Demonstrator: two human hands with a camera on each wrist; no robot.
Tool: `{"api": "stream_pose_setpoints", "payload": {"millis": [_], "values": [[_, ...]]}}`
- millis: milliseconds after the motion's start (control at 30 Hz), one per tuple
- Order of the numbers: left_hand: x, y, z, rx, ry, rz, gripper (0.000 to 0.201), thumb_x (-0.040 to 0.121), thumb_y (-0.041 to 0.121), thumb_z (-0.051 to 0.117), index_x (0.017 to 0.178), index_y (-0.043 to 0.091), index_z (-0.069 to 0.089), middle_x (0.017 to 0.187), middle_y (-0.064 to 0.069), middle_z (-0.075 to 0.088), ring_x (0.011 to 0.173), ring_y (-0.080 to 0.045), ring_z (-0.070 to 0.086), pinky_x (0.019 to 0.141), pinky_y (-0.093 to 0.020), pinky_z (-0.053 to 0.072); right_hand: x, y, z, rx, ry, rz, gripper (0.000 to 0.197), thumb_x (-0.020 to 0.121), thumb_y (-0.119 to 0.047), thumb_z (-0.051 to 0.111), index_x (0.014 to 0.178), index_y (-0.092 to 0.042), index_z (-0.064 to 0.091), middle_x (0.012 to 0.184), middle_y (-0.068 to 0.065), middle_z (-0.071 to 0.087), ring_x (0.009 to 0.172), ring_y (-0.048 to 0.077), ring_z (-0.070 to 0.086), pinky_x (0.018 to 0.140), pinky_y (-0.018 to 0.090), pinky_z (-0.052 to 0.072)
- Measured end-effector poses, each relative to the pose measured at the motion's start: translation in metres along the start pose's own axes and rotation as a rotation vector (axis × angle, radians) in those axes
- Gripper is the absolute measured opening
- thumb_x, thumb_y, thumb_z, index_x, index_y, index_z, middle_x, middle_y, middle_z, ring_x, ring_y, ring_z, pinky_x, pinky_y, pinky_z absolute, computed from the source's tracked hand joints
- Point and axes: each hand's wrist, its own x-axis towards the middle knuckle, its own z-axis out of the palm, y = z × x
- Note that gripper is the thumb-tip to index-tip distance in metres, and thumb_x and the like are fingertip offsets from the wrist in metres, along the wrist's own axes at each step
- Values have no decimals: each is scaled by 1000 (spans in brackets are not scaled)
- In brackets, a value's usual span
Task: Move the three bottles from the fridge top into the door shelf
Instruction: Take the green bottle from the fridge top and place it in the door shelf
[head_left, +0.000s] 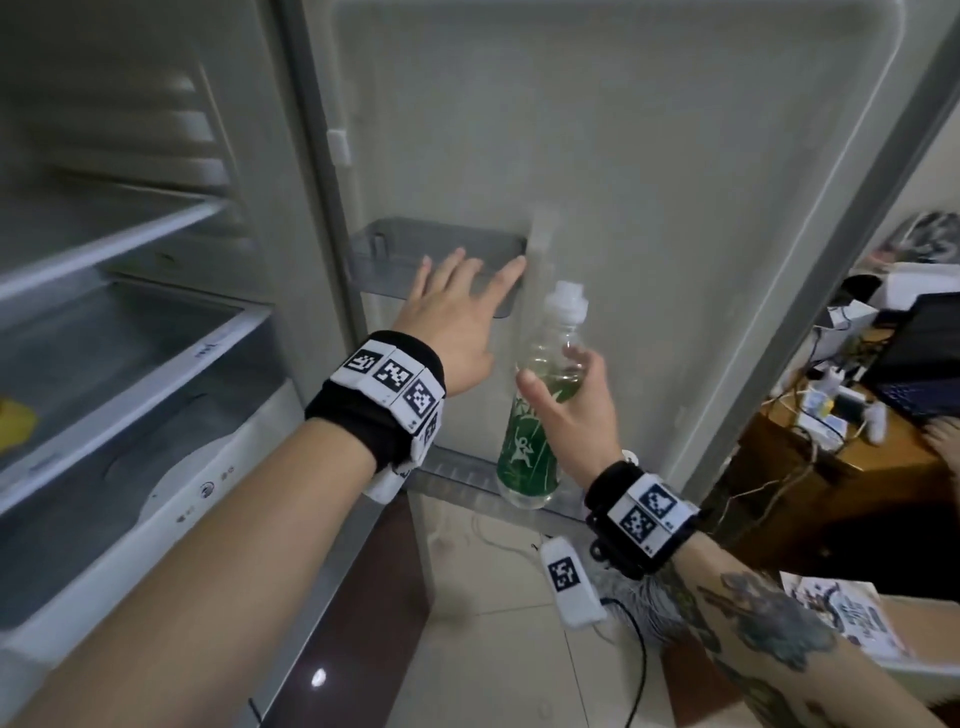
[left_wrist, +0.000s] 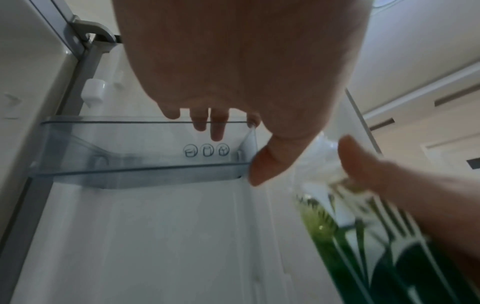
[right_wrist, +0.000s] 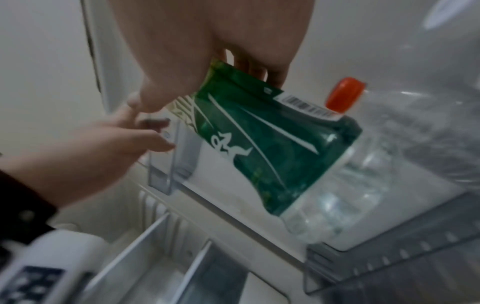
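Note:
A clear bottle with a green label and a white cap stands upright in my right hand, which grips its upper body in front of the open fridge door. My left hand reaches with spread, straight fingers onto the small clear door shelf. In the left wrist view the fingertips lie over the rim of the door shelf and the bottle is at the right. The right wrist view shows the bottle tilted, with an orange cap on another clear bottle behind it.
Fridge shelves and a drawer lie open at the left, with something yellow inside. A lower door rack runs behind the bottle's base. A cluttered desk with a laptop and cables stands at the right.

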Motion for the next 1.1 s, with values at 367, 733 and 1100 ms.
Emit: {"api": "stream_pose_setpoints", "payload": {"millis": [367,733,1100], "values": [[0,0,7,8,52,2,99,71,13,61,149,31,3,151,-14,25,145,-31,8,118,-48,-2,19,53,32,-114,12,111,83,62,-45,83,131,-26,41,113,-4,66,105,19,66,97,39,52],[1,1,14,-4,125,0,95,69,8,57,149,29,9,144,-14,32,143,-33,14,118,-50,2,16,91,52,-363,-39,123,72,62,-7,87,117,-4,41,115,15,56,105,33,59,90,43,52],[1,3,17,8,135,-7,96,70,9,58,149,29,7,144,-15,32,143,-34,14,118,-50,2,17,87,56,-380,-62,63,65,76,5,63,134,-3,34,131,19,53,119,34,56,99,39,48]]}}
